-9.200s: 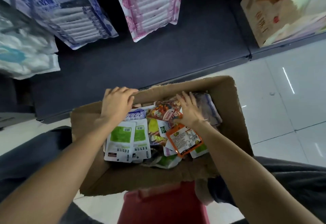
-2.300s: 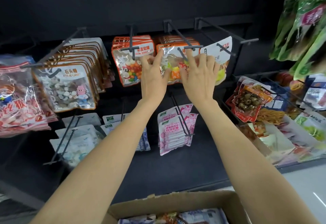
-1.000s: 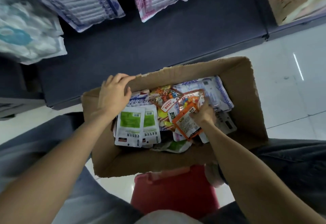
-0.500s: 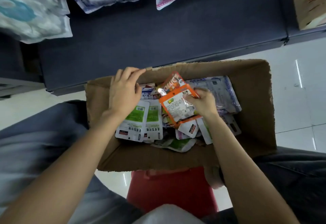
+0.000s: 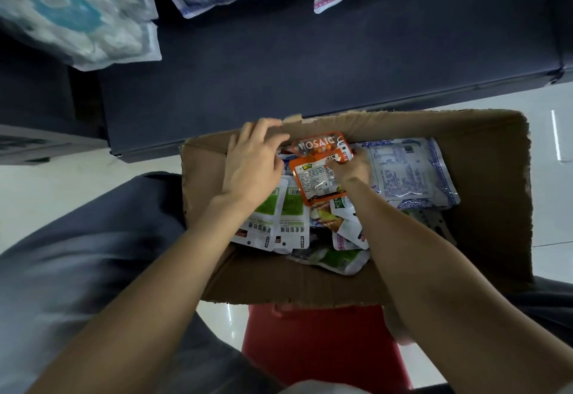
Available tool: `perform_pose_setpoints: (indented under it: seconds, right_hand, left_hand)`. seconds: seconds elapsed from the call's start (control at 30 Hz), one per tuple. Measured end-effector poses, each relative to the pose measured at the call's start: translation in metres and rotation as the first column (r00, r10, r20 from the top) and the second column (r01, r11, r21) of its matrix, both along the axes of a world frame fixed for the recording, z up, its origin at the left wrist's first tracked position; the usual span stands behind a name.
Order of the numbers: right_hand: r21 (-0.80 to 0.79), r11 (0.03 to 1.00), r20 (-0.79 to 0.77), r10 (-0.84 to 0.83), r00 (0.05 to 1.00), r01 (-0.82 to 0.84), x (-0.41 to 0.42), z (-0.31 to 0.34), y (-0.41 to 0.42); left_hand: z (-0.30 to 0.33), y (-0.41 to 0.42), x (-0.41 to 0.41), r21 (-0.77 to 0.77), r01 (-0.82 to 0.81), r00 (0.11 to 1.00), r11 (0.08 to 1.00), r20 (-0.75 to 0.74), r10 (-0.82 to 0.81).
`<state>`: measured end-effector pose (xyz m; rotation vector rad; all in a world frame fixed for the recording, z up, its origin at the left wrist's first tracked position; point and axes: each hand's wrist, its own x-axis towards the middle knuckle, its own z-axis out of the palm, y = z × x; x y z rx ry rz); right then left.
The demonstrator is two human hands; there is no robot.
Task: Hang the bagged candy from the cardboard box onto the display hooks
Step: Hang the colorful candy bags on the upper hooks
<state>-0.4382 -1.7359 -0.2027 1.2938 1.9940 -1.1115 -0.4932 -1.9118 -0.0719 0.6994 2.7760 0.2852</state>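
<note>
Right hand (image 5: 352,167) pinches orange candy bags (image 5: 316,176) (left hand (image 5: 252,167) relaxed, empty).

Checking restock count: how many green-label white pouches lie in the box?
2 clearly: green-label pouches and lie side by side at the cardboard box's left, partly under the left hand. More may be buried.

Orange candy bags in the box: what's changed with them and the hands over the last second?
The right hand has pinched the orange candy bags and lifted them from the pile toward the far wall of the cardboard box. The left hand has shifted slightly inward from the far rim, over the green-label bags, gripping nothing. The blue-patterned bag stayed put.
</note>
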Motion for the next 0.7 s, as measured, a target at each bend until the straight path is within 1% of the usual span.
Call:
perform_pose_setpoints:
  seconds: [0.03, 0.1, 0.23, 0.3, 0.37, 0.43, 0.5, 0.57, 0.63, 0.7]
  right_hand:
    - [0.049, 0.997, 0.016, 0.062, 0.998, -0.062, 0.0, 0.003, 0.0]
    - [0.104, 0.989, 0.031, 0.107, 0.994, -0.11, -0.002, 0.004, 0.001]
    - [0.015, 0.999, -0.009, 0.037, 0.999, -0.037, 0.0, -0.001, 0.002]
    - [0.034, 0.999, -0.062, 0.035, 0.997, -0.032, 0.005, 0.01, 0.002]
    - [0.149, 0.982, -0.144, 0.136, 0.98, -0.114, 0.015, 0.03, 0.003]
    - [0.273, 0.939, -0.24, 0.278, 0.93, -0.21, 0.03, 0.054, 0.009]
    - [0.372, 0.877, -0.342, 0.435, 0.833, -0.305, 0.043, 0.082, 0.019]
    - [0.504, 0.759, -0.389, 0.626, 0.675, -0.413, 0.052, 0.113, 0.027]
    - [0.632, 0.608, -0.375, 0.782, 0.497, -0.481, 0.056, 0.146, 0.029]
    - [0.731, 0.453, -0.332, 0.889, 0.314, -0.51, 0.059, 0.175, 0.027]
  left_hand:
    - [0.0, 0.0, 0.0, -0.004, 0.0, 1.0, 1.0, 0.0, 0.0]
    - [0.0, 0.0, 0.001, -0.005, 0.001, 1.0, 1.0, 0.006, -0.001]
    - [-0.001, 0.001, 0.002, 0.0, 0.003, 1.0, 1.0, -0.002, -0.003]
    - [-0.001, 0.002, 0.001, 0.004, -0.009, 1.0, 1.0, -0.015, 0.009]
    - [0.001, 0.004, 0.001, 0.03, -0.019, 0.998, 0.999, -0.053, 0.021]
    - [0.004, 0.007, 0.004, 0.065, 0.024, 0.996, 0.998, -0.083, -0.019]
    - [0.01, 0.014, 0.011, 0.089, 0.136, 0.991, 0.987, -0.029, -0.134]
    - [0.021, 0.023, 0.021, 0.111, 0.245, 0.968, 0.963, 0.022, -0.249]
    - [0.035, 0.029, 0.034, 0.133, 0.326, 0.945, 0.936, -0.036, -0.324]
    - [0.05, 0.029, 0.045, 0.119, 0.39, 0.918, 0.913, -0.119, -0.377]
